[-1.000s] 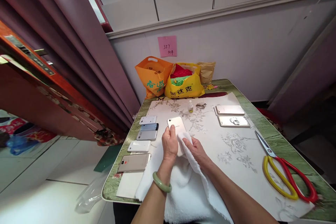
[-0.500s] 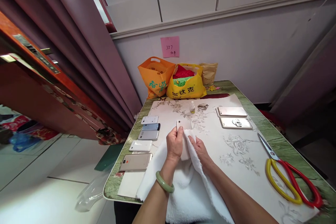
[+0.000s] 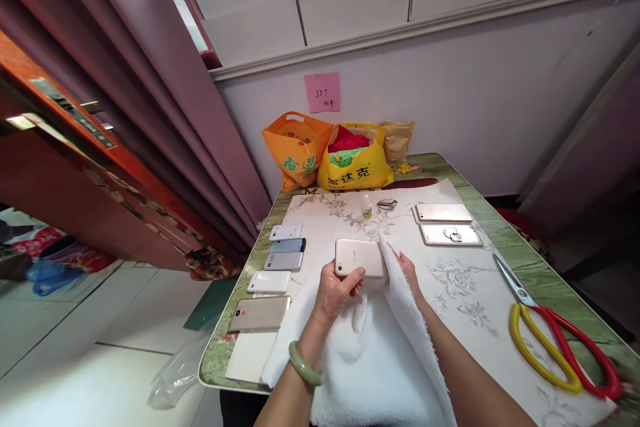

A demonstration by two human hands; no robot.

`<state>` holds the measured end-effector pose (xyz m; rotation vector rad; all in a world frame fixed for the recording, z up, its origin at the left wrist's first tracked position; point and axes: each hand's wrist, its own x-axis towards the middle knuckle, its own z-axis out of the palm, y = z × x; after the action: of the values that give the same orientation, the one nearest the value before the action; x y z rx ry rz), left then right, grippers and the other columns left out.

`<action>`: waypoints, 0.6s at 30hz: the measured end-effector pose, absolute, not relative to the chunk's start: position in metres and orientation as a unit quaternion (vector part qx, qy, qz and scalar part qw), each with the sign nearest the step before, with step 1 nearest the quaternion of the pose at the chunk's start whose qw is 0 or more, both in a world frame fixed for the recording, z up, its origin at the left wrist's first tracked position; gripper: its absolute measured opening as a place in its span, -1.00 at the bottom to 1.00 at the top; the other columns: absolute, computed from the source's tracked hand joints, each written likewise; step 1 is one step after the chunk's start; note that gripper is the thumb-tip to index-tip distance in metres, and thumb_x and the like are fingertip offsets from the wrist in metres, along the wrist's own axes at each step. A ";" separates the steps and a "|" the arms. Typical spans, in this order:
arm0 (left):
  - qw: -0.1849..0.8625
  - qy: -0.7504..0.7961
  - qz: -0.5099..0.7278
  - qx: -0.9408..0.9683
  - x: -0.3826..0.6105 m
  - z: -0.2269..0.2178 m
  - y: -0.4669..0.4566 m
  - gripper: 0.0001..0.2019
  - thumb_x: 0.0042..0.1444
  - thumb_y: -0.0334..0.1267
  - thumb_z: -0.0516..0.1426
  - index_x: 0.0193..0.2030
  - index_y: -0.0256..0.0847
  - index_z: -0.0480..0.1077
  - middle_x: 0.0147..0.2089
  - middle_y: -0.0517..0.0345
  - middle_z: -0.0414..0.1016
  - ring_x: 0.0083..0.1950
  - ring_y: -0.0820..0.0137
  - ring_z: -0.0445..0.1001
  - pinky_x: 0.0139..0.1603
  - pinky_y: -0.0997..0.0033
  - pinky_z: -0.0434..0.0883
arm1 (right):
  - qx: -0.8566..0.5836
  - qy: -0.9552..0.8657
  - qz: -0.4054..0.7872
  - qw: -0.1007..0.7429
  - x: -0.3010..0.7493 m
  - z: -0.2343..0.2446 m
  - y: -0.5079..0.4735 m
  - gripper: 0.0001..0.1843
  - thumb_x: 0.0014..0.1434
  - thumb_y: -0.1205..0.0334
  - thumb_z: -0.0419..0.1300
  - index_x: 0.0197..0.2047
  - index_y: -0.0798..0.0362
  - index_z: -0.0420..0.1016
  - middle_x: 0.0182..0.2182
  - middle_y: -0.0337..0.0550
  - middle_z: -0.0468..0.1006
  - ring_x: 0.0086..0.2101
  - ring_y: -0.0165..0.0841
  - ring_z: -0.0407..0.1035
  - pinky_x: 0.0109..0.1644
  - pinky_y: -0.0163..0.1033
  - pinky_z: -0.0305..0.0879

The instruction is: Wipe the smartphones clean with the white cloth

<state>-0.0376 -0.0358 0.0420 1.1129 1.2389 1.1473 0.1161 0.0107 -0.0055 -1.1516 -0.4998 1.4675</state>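
A gold mobile phone (image 3: 361, 257) is held back side up over the table, roughly level. My left hand (image 3: 337, 290), with a green bangle (image 3: 305, 364) on its wrist, is closed on the phone's left end, thumb across the back. My right hand (image 3: 409, 273) is closed round a white towel (image 3: 383, 353) at the phone's right end; the cloth covers that end and hides most of the fingers. The rest of the towel hangs down over the table's front edge.
Several phones (image 3: 260, 314) lie along the left side. Two more phones (image 3: 444, 213) are at the right, with large scissors (image 3: 545, 330) nearer me. A small bottle (image 3: 367, 205) and glasses (image 3: 387, 204) stand before an orange bag (image 3: 296, 150) and a yellow bag (image 3: 356, 170).
The phone has turned from upright to sideways, showing more of its back. My right hand and the towel have moved right, to its right end. My left thumb now lies along its lower edge.
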 end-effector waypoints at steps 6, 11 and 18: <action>0.623 0.500 0.356 0.485 -0.074 0.058 -0.029 -0.28 0.13 0.34 -0.04 -0.26 -0.40 0.50 -0.46 -0.08 0.54 -0.55 0.36 0.46 -0.54 0.41 0.34 | -0.501 -0.296 0.583 0.567 0.122 -0.002 0.014 -0.30 -0.30 -0.31 0.41 -0.30 0.16 0.58 -0.53 -0.17 0.55 -0.50 -0.34 0.38 -0.45 -0.30 0.27; 0.530 0.542 0.377 0.531 -0.072 0.069 -0.024 -0.58 -0.05 0.11 0.27 -0.40 -0.30 0.47 -0.51 0.20 0.41 -0.49 0.48 0.33 -0.48 0.52 0.23 | -0.484 -0.385 0.586 0.524 0.116 0.006 0.004 -0.30 -0.26 -0.33 0.39 -0.30 0.15 0.61 -0.54 -0.16 0.55 -0.52 -0.33 0.35 -0.47 -0.29 0.26; 0.519 0.553 0.306 0.576 -0.057 0.060 -0.029 -0.58 0.03 0.12 0.17 -0.51 -0.23 0.31 -0.55 0.30 0.21 -0.53 0.52 0.15 -0.54 0.52 0.07 | -0.474 -0.393 0.589 0.524 0.113 0.007 0.001 -0.32 -0.18 -0.35 0.34 -0.25 0.11 0.60 -0.51 -0.16 0.57 -0.52 -0.31 0.38 -0.46 -0.27 0.30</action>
<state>-0.0568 -0.0288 0.0600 1.3806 1.3260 0.7339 0.1125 0.0008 0.0072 -1.1343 -0.9397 1.4088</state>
